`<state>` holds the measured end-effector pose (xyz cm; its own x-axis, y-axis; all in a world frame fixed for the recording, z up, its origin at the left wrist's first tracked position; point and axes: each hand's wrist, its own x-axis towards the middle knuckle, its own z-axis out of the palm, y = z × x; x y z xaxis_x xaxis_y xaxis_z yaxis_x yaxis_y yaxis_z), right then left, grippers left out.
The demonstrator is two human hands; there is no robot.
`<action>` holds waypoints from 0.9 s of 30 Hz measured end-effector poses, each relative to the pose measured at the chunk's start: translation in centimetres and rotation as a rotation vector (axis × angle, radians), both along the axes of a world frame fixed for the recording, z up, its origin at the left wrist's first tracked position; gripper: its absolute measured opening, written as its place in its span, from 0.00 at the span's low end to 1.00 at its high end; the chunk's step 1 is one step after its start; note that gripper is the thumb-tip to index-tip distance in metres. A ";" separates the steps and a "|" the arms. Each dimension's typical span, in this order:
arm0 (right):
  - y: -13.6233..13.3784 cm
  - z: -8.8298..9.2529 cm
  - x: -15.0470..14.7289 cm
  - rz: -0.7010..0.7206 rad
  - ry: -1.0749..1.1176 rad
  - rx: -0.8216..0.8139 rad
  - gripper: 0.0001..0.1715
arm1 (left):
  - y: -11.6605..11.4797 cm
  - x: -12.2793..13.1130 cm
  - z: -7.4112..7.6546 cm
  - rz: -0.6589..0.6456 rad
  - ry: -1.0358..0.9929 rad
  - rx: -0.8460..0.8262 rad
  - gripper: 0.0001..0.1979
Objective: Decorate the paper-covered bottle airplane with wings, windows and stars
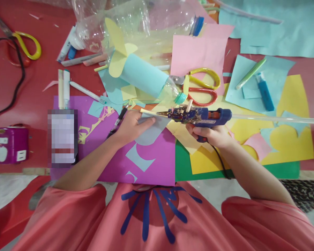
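My right hand [210, 134] is wrapped round the grip of a dark blue glue gun [217, 116], a long clear glue stick [272, 119] jutting from its back. Dried bits crust the gun's front, and its nozzle points left. Between the fingers of my left hand [134, 125] is a thin pale yellow paper strip [148, 111], seen nearly edge-on, its end close to the nozzle. Under that hand is light blue paper [153, 134]. Just beyond the hands lies a plastic bottle wrapped in light blue paper [146, 76], with yellow paper fins and a green cap.
Yellow- and red-handled scissors [202, 87] lie behind the gun. Clear bottles [115, 24] stand at the back. A phone [62, 137], a purple hole punch-like box [9, 144] and more scissors [27, 45] are at left. The gun's cord [221, 162] hangs at the front edge.
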<state>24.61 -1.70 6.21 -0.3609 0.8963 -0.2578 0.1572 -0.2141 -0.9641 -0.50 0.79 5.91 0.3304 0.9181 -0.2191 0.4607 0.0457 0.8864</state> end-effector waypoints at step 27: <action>0.2 -0.4 0.7 -0.046 0.098 0.072 0.19 | 0.2 -0.3 -1.2 0.238 -0.245 0.169 0.12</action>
